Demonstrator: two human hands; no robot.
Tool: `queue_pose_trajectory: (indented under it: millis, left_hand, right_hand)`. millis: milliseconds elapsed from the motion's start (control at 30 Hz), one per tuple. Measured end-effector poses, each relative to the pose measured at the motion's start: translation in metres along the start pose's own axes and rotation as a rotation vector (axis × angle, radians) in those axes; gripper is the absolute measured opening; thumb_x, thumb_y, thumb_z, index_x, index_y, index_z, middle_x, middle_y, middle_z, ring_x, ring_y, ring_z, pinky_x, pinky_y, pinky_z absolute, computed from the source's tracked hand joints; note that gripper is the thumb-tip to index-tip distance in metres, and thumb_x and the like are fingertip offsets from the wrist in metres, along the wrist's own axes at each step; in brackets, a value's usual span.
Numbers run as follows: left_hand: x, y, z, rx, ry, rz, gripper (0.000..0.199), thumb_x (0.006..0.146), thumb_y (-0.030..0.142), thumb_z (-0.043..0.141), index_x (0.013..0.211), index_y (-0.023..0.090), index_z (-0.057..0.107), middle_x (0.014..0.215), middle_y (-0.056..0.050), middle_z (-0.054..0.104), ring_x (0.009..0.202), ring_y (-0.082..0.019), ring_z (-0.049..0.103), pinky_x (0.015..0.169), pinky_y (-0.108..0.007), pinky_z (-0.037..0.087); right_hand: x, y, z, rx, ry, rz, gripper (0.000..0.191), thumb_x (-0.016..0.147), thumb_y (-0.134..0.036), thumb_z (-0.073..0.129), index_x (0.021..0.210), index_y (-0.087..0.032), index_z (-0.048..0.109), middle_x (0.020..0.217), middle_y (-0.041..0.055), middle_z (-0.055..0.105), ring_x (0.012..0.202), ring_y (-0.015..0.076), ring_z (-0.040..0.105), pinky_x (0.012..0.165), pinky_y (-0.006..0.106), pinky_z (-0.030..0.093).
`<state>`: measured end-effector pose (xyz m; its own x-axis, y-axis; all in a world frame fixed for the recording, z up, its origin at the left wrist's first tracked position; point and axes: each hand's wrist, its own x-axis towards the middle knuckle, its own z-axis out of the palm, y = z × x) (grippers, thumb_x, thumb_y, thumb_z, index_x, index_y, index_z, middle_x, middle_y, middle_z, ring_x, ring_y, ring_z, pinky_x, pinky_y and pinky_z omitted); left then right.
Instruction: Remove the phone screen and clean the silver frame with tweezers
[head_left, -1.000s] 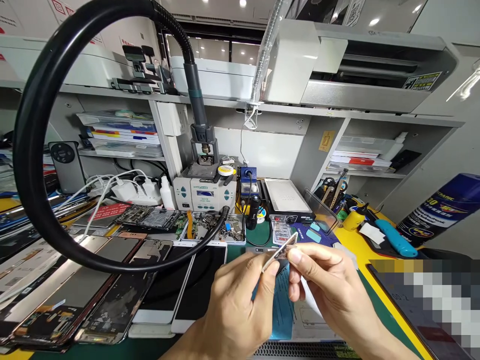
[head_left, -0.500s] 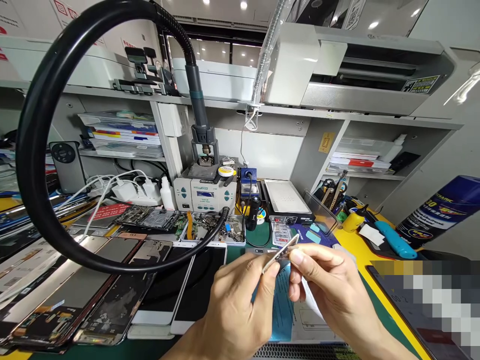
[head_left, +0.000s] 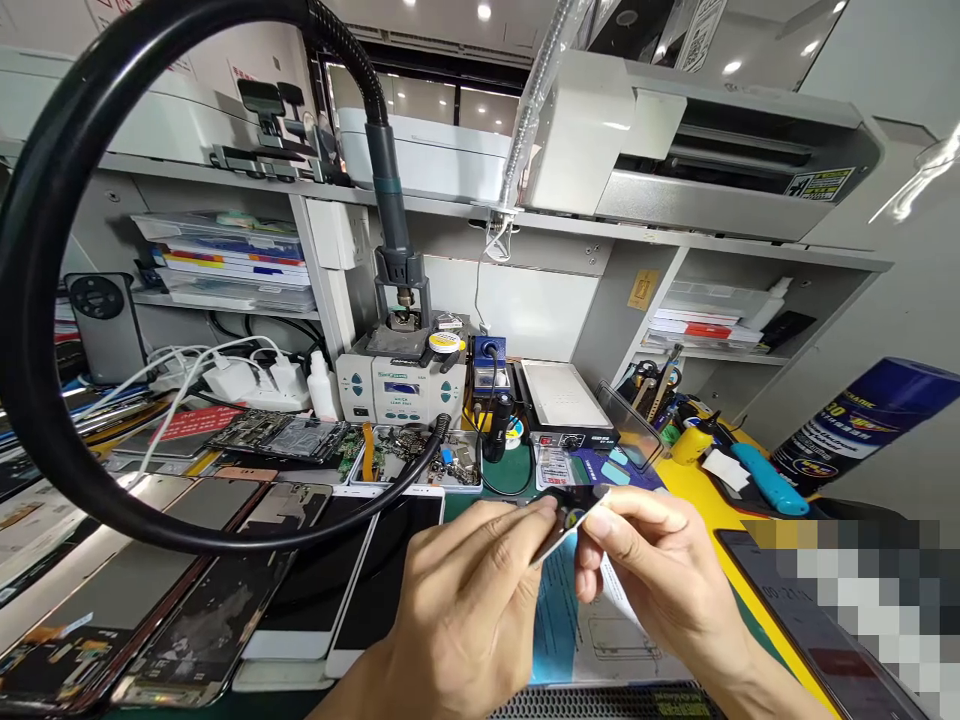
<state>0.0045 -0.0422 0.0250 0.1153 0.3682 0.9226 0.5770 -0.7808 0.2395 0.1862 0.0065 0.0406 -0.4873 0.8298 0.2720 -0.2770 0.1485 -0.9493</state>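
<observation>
A small thin flat piece with a pale edge and dark parts is held up, tilted, over the desk. My left hand has its fingers closed on the near left end, partly covering it. With thumb and forefinger pinched, my right hand grips the right end. Its exact kind is hard to make out. Below the hands lie a blue sheet and a white printed sheet. To the left of my left hand is a phone with a white frame.
A black hose loops across the left from a hot-air station. Several phone screens and a dark phone panel cover the left side. Behind stand a parts tray and black cylinder. A spray can is at right.
The thin piece has turned in my hands, now showing more of its dark parts. My left fingers have shifted over its top. The camera view has moved slightly.
</observation>
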Motion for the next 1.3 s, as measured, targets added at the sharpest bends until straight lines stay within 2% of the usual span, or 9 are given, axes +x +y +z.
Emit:
queue_pose_trajectory:
  millis: [233,500,733,1000,1167,1300]
  left_hand:
    - [0.001,-0.003,-0.004,0.032,-0.015,0.065,0.038,0.08,-0.008,0.065,0.118,0.0,0.067,0.109,-0.015,0.078,0.102,-0.019,0.071,0.087,-0.029,0.063]
    - [-0.002,-0.005,-0.007,0.048,-0.021,0.091,0.044,0.079,-0.009,0.063,0.122,0.001,0.066,0.113,-0.015,0.077,0.108,-0.02,0.071,0.091,-0.031,0.062]
    - [-0.008,-0.009,-0.006,0.043,-0.017,0.102,0.043,0.079,-0.008,0.063,0.121,0.001,0.067,0.114,-0.015,0.077,0.11,-0.02,0.07,0.094,-0.031,0.062]
    - [-0.004,-0.005,-0.006,0.11,-0.028,0.118,0.042,0.08,-0.006,0.065,0.121,0.001,0.067,0.117,-0.015,0.076,0.112,-0.022,0.07,0.092,-0.033,0.062]
    - [0.0,-0.002,-0.012,0.191,-0.006,0.141,0.038,0.082,-0.004,0.064,0.119,0.002,0.068,0.116,-0.013,0.077,0.109,-0.022,0.072,0.089,-0.033,0.063]
    - [0.001,-0.002,-0.012,0.173,0.005,0.14,0.037,0.081,-0.004,0.066,0.117,0.001,0.069,0.115,-0.015,0.077,0.106,-0.023,0.073,0.085,-0.033,0.065]
  right_hand:
    - [0.002,0.004,-0.002,0.045,-0.055,-0.06,0.016,0.094,-0.026,0.07,0.082,-0.019,0.078,0.063,0.0007,0.07,0.053,0.0121,0.07,0.054,0.019,0.055]
    - [0.002,0.004,-0.005,0.071,-0.087,-0.052,0.013,0.095,-0.026,0.071,0.09,-0.021,0.081,0.064,0.0,0.073,0.055,0.0105,0.072,0.055,0.016,0.056]
    - [0.002,0.003,-0.004,0.069,-0.087,-0.042,0.017,0.095,-0.026,0.07,0.083,-0.02,0.079,0.064,-0.0001,0.073,0.055,0.01,0.072,0.055,0.015,0.055]
    - [0.002,0.004,-0.004,0.052,-0.089,-0.062,0.013,0.096,-0.027,0.069,0.093,-0.023,0.081,0.064,-0.0011,0.071,0.054,0.0114,0.072,0.053,0.017,0.056]
    - [0.006,0.005,-0.007,0.009,-0.111,-0.099,0.015,0.094,-0.028,0.071,0.085,-0.021,0.081,0.066,0.0008,0.07,0.055,0.0142,0.072,0.053,0.023,0.058]
    - [0.007,0.004,-0.008,-0.031,-0.112,-0.116,0.015,0.092,-0.028,0.072,0.083,-0.02,0.081,0.067,0.0013,0.07,0.054,0.0157,0.072,0.051,0.024,0.058]
